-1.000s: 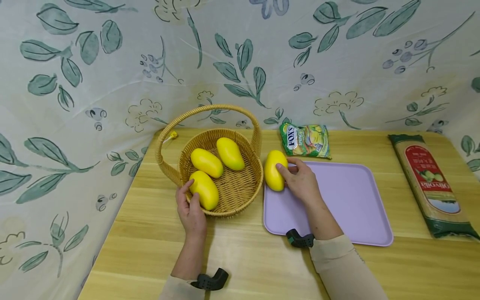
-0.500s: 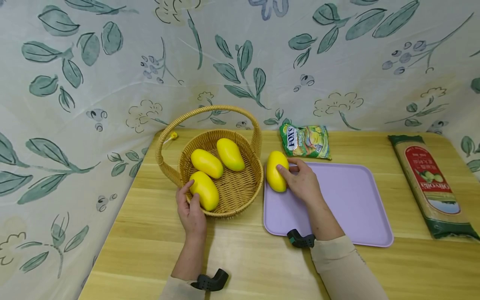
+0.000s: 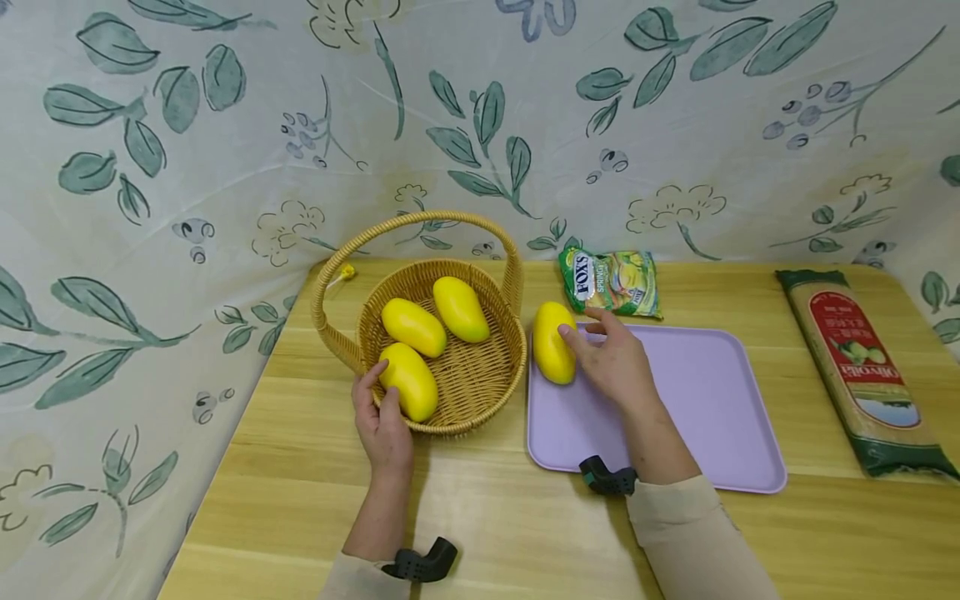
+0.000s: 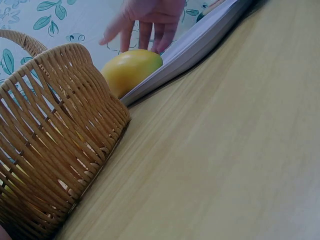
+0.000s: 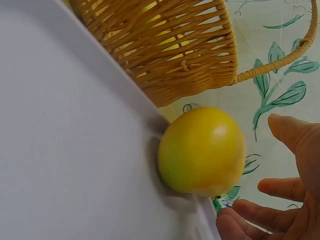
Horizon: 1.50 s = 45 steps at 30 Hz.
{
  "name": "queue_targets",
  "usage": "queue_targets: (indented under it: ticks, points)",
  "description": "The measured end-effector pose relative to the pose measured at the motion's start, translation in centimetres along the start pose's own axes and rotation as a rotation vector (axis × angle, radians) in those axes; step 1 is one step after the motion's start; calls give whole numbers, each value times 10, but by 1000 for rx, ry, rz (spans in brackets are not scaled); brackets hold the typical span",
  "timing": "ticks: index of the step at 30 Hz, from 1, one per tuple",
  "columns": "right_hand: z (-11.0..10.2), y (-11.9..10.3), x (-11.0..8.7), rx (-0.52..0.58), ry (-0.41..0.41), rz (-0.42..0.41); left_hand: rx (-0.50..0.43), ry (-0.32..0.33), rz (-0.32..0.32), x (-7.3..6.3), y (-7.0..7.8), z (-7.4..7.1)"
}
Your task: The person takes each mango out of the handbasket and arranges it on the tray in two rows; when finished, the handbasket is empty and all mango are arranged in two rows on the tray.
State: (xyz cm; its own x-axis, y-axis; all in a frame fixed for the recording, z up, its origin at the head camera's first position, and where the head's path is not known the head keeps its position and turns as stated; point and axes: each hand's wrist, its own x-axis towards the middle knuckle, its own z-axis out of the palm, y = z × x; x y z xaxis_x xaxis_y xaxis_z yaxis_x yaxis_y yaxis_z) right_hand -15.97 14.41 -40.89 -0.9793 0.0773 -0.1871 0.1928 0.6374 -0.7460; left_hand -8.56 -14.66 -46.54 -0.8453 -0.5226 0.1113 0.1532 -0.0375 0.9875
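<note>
My left hand (image 3: 384,429) holds the near left side of a wicker basket (image 3: 480,400), its thumb and fingertips at the rim beside a yellow mango (image 3: 411,383). Two more mangoes, a middle one (image 3: 414,327) and a back one (image 3: 460,308), lie in the basket. Another mango (image 3: 553,346) lies on the left edge of a lilac tray (image 3: 697,400), close to the basket. My right hand (image 3: 615,362) is just right of it with fingers spread; in the right wrist view a gap shows between the fingers and this mango (image 5: 202,150).
A green bag of Fox's candy (image 3: 611,282) lies behind the tray. Far right is a long pack of Olivoilà pasta (image 3: 862,367). The basket's tall arched handle (image 3: 420,217) rises at the back left. A patterned cloth (image 3: 480,125) stands behind the wooden table (image 3: 480,533).
My right hand has let go of the mango at the tray's edge and drawn slightly right, its fingers opening. That mango shifted slightly right earlier. The left hand stays at the basket.
</note>
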Motion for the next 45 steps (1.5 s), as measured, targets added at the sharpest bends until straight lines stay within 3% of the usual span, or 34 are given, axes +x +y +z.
queue_targets:
  ticks: [6, 11, 16, 23, 26, 33, 39, 45]
  points:
    - [-19, -22, -22, 19, 48, -99, -7, 0, 9, 0, 0, 0]
    - [-21, -42, -44, 42, 18, -246, -19, -1, 17, 1, 1, 1]
    - [-5, -58, -62, -8, -82, -415, -19, 4, 18, 1, 2, 1]
    - [38, -76, -80, -38, -175, -594, -24, -4, 13, 1, 0, -1]
    - [55, -84, -82, 3, -225, -609, -21, -11, 14, 1, -1, -1]
    - [87, -101, -67, 53, -281, -552, -5, -11, 33, 2, -1, -1]
    - [101, -114, -51, 17, -353, -516, -15, -9, 57, 3, -2, 0]
    - [111, -121, -38, 1, -398, -498, -8, 3, 37, 3, -1, 0]
